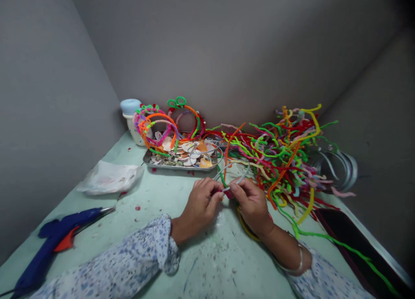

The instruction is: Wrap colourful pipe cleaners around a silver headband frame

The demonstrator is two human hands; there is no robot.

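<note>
A thin grey band (pixel 245 173) was held up just above the middle of a pale green table (pixel 201 264), between two bare hands. Its near part slanted from lower left to upper right, leading away from the person; beyond the fingers it curved into a loop that leaned toward the back of the table. The band looked smooth, narrow and slightly shiny. A scrap of dark red fuzz (pixel 228 194) showed just under it between the hands. A green fuzzy stem (pixel 221 176) slanted close by, and an orange fuzzy stem (pixel 226 154) stood nearly upright behind; whether either was attached could not be told.

The left hand (pixel 201 202) pinched the band between thumb and forefinger; the right hand (pixel 253 205) pinched it just beside, thumb on top.

Behind was a metal tray (pixel 181 168) of shells, with colourful wrapped hoops (pixel 158 117) standing at its back. To the right lay a tangled heap of bright fuzzy stems (pixel 285 147); to the left, a clear plastic bag (pixel 110 178) and, nearer, a blue glue gun (pixel 58 238).
</note>
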